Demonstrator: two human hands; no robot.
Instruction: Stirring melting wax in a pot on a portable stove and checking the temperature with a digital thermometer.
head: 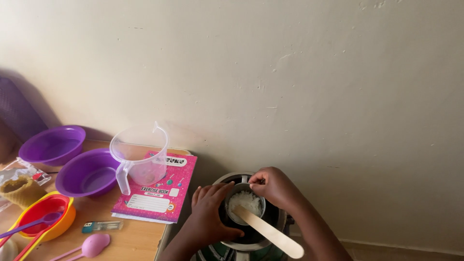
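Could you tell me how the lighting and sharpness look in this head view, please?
Head view: soft, even daylight on the wall, no glare; a dim shadow falls in the left corner behind the purple bowls; the left hand, right hand and small pot of white food are slightly soft, and the pot's dark surround is underexposed.

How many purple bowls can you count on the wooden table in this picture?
2. One purple bowl sits at the back left by the wall. The second purple bowl sits in front of it, right beside the clear measuring jug. Others could lie beyond the left edge.
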